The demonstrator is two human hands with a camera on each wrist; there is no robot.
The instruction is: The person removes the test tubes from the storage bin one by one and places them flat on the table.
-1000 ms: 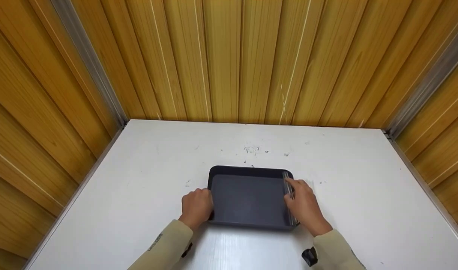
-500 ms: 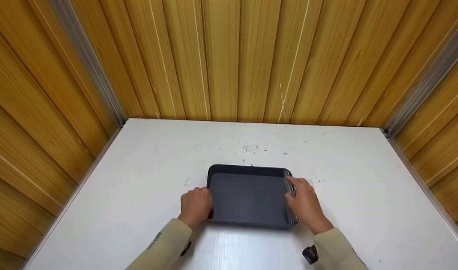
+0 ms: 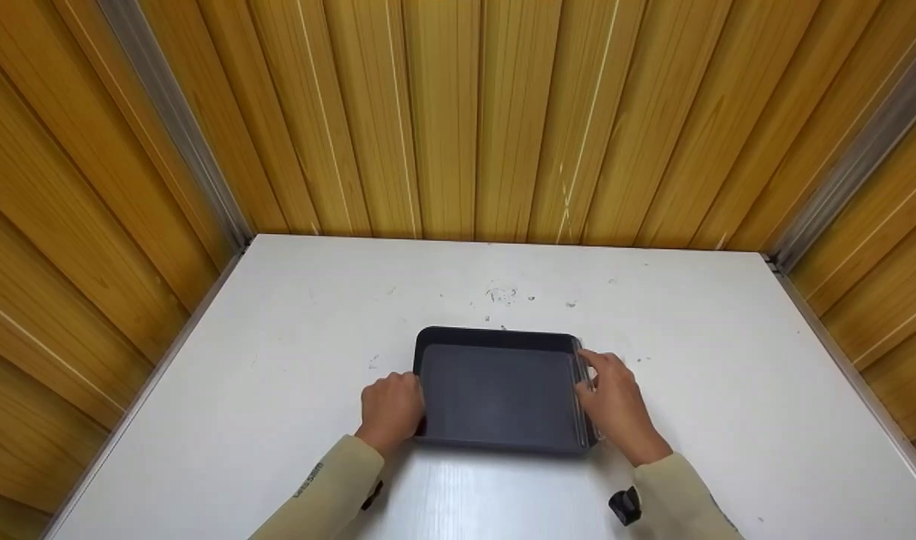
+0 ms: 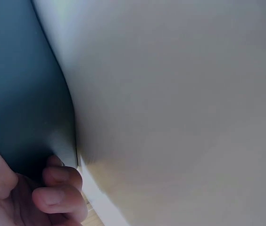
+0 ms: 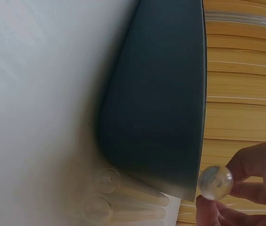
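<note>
A dark grey rectangular tray [image 3: 499, 394] with raised walls stands on the white table. My left hand [image 3: 392, 409] grips its left side; in the left wrist view the curled fingers [image 4: 60, 195] lie against the tray's dark wall [image 4: 24, 84]. At the right rim, my right hand [image 3: 615, 401] pinches a clear rod or tube between thumb and fingers. The right wrist view shows the round end of this clear tube [image 5: 215, 182], close to the tray's upper edge. Beside the tray wall there, a clear tube [image 5: 108, 180] and another clear tube [image 5: 97, 209] lie low by the table.
The white table [image 3: 337, 300] has small dark scuffs [image 3: 501, 295] behind the tray. Wood-patterned panels [image 3: 442, 120] enclose its back and both sides, with grey metal posts [image 3: 191, 127] at the back corners.
My right hand has shifted slightly to the right with the clear tube, from just inside the tray's right wall to its rim. The left hand and the tray stay in place.
</note>
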